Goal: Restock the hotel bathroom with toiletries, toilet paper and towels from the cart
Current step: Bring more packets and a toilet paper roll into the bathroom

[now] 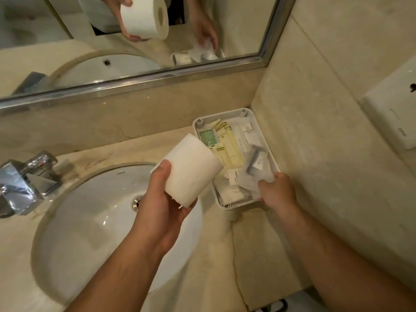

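Note:
My left hand (162,206) grips a white toilet paper roll (191,167) above the right side of the sink. A white rectangular tray (225,113) sits in the counter's back right corner. It holds several packaged toiletries: a green sachet (208,137), yellow packets (227,149) and clear plastic wrappers (254,163). My right hand (276,190) is at the tray's near right edge, its fingers curled on a clear plastic packet (249,179) inside the tray.
The white sink basin (94,221) with a chrome faucet (24,179) fills the left of the beige marble counter (225,255). A framed mirror (135,41) hangs behind. A white wall dispenser (391,109) is mounted on the right wall.

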